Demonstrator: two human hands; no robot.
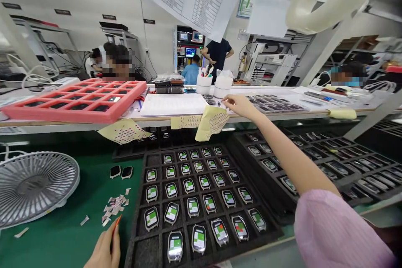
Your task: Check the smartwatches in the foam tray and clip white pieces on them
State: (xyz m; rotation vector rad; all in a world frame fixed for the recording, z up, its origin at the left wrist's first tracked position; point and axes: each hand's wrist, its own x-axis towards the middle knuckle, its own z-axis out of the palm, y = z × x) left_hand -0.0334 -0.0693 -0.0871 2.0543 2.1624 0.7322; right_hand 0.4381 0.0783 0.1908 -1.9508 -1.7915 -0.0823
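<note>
My left hand (105, 246) is closed low on the green mat, with a thin orange-red pointed thing (118, 220) between thumb and finger; its kind is unclear. Just beyond lie several small whitish paper scraps (114, 208). My right hand (238, 106) stretches up to the shelf, its fingers bent together beside small dark pieces (211, 100). Whatever they hold is too small to make out. Below that arm, a black foam tray (146, 245) carries rows of smartwatch bodies (193, 207) with lit green-and-white screens, a few showing red.
Two dark watch bodies (121, 171) lie left of the tray, near a grey fan (34, 186). More black trays (317, 163) fill the right. Yellow sticker sheets (212, 123) hang from the shelf edge. A pink foam tray (75, 113) and white cups (222, 86) stand above.
</note>
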